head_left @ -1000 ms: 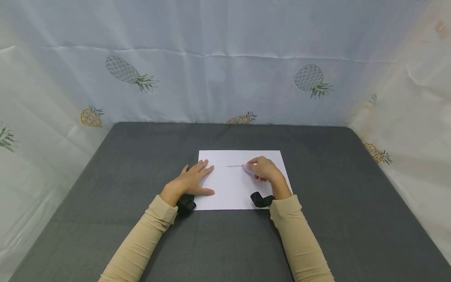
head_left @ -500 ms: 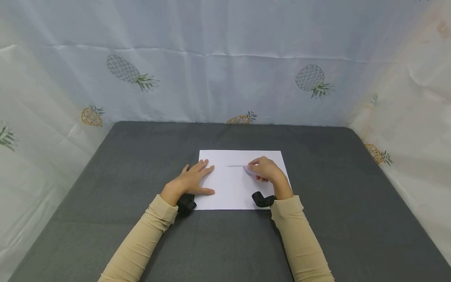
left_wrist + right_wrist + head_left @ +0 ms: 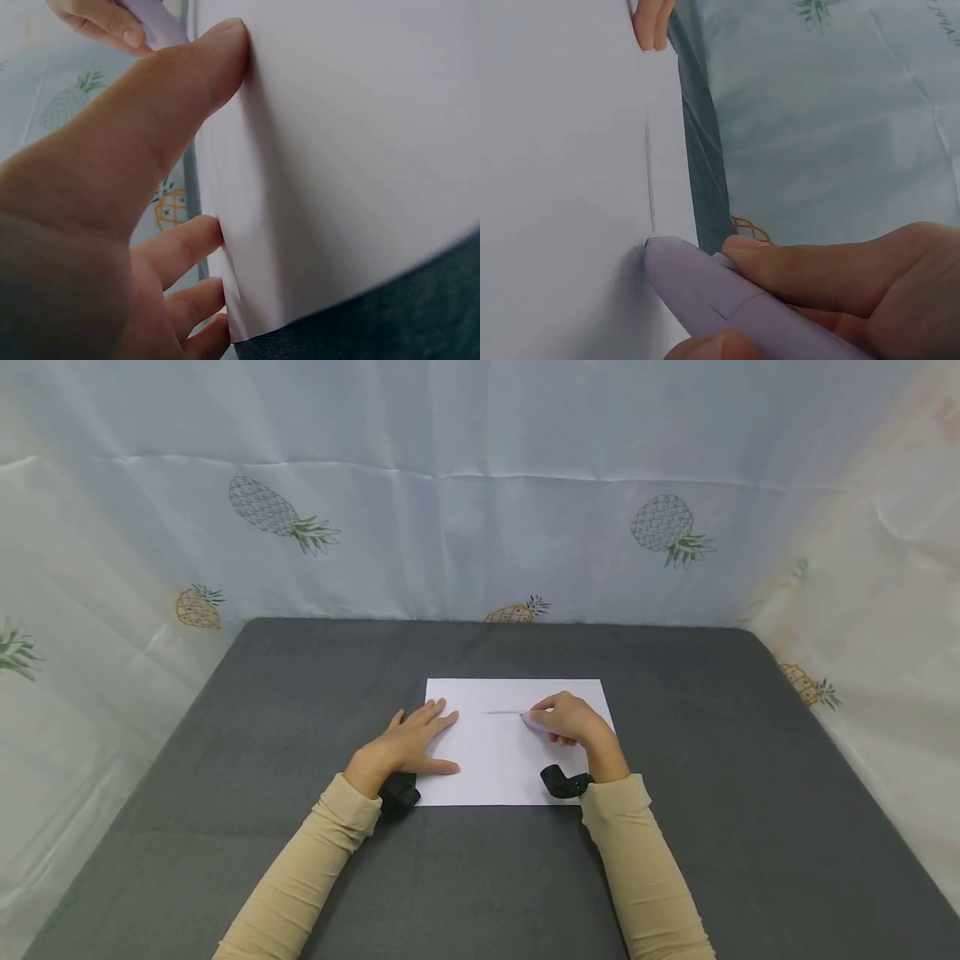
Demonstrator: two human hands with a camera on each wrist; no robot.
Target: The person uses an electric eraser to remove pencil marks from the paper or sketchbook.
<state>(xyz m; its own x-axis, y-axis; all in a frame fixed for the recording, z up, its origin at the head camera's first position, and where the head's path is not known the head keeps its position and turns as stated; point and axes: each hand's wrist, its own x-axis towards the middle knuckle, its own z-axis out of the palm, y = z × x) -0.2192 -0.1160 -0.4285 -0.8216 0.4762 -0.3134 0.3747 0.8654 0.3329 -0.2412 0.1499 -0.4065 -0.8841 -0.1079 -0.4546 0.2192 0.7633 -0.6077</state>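
A white sheet of paper (image 3: 495, 768) lies flat on the dark table. My left hand (image 3: 408, 743) rests on its left side with fingers spread, the thumb touching the sheet in the left wrist view. My right hand (image 3: 573, 724) grips a lavender utility knife (image 3: 731, 300), thumb beside its small slider (image 3: 724, 260). The knife's tip meets the paper on the right half. From that tip a thin straight slit (image 3: 649, 176) runs left, toward my left hand. The blade is mostly hidden.
A dark grey cloth-covered table (image 3: 337, 668) spreads around the sheet. Behind it hangs a pale curtain (image 3: 480, 527) with pineapple prints. Black wrist cameras, one on each arm, sit low over the paper's near edge, like the right camera (image 3: 562, 782).
My right hand has shifted very slightly right with the utility knife, its tip staying at the slit's right end. The left hand stays in place on the paper.
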